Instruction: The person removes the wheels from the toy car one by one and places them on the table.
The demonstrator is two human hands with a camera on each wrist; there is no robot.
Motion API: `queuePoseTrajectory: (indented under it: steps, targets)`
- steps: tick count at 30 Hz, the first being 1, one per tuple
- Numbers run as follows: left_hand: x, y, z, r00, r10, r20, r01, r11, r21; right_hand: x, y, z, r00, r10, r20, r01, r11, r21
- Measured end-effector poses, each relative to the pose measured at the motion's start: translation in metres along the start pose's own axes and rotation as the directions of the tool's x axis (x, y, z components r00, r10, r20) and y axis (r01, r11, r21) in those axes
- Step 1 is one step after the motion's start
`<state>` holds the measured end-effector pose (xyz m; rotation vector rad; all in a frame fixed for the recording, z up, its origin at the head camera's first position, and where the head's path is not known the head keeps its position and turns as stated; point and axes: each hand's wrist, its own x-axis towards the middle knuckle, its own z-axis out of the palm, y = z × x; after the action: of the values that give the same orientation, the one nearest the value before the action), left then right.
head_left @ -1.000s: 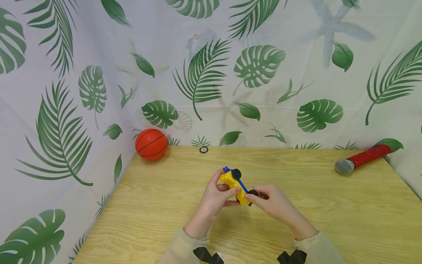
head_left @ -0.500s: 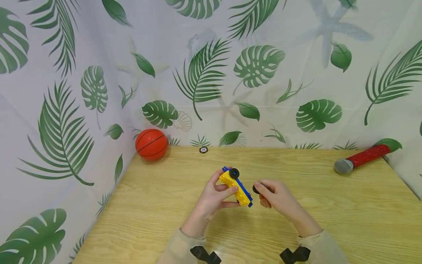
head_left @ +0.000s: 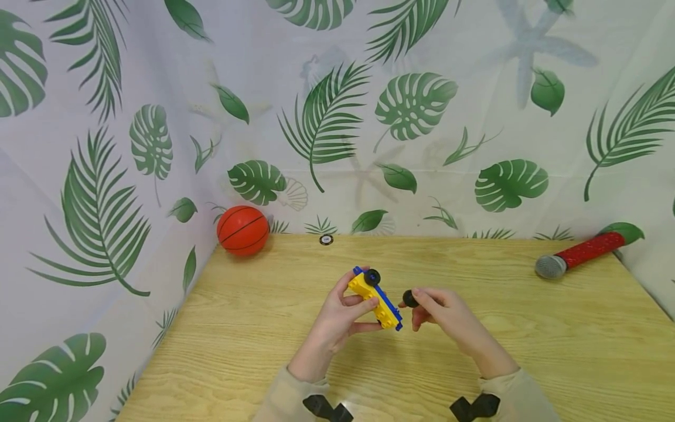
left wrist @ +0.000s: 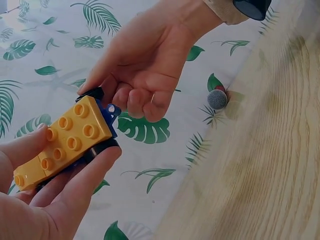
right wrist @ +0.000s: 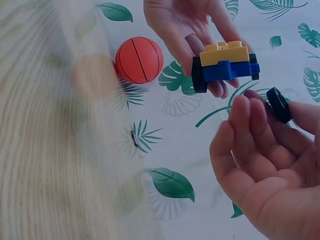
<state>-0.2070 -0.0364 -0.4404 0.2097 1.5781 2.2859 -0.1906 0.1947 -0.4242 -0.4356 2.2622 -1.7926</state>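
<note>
My left hand (head_left: 333,322) holds a toy car (head_left: 360,286) tilted above the table, thumb on its studded yellow top. The body is a yellow brick (left wrist: 72,132) on a blue chassis (right wrist: 227,71). A black wheel (head_left: 372,277) sits at its far end. Just right of the car, my right hand (head_left: 448,319) pinches a loose black wheel (head_left: 409,298) between thumb and finger. A small gap separates this wheel (right wrist: 279,105) from the chassis in the right wrist view. Part of the car's underside is hidden by the left fingers.
On the wooden table (head_left: 237,346), an orange-red toy basketball (head_left: 242,230) stands at the back left. A small round black-and-white disc (head_left: 326,240) lies by the back edge. A red microphone (head_left: 585,252) lies at the back right. Leaf-print cloth (head_left: 337,117) hangs behind.
My right hand has drawn the wheel off the car's near end to the right and turned it in its fingers. The left hand keeps hold of the car, shifting slightly left.
</note>
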Motion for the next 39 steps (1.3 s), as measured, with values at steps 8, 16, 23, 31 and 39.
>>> queuePoseTrajectory:
  steps: [8, 16, 23, 31, 39]
  targets:
    - [0.000, -0.001, -0.002, 1.000, -0.011, -0.019, 0.011, 1.000, -0.004, 0.003, 0.004, -0.002, 0.996, 0.074, -0.056, -0.067, 0.990, 0.123]
    - [-0.002, -0.001, -0.005, 0.999, -0.016, -0.031, 0.016, 1.000, -0.020, 0.005, 0.006, -0.005, 0.991, 0.097, -0.097, -0.081, 0.984, 0.161]
    - [-0.003, 0.000, -0.007, 0.999, -0.028, -0.026, 0.027, 0.999, -0.022, 0.009, 0.013, -0.007, 0.988, 0.116, -0.104, -0.098, 0.981, 0.168]
    - [-0.002, 0.000, -0.008, 0.999, -0.026, -0.033, 0.025, 0.999, -0.024, 0.012, 0.021, -0.014, 0.992, 0.108, -0.067, -0.099, 0.987, 0.129]
    - [-0.001, 0.000, -0.011, 1.000, -0.024, -0.016, 0.024, 1.000, -0.020, 0.016, 0.030, -0.017, 0.991, 0.112, -0.073, -0.106, 0.991, 0.076]
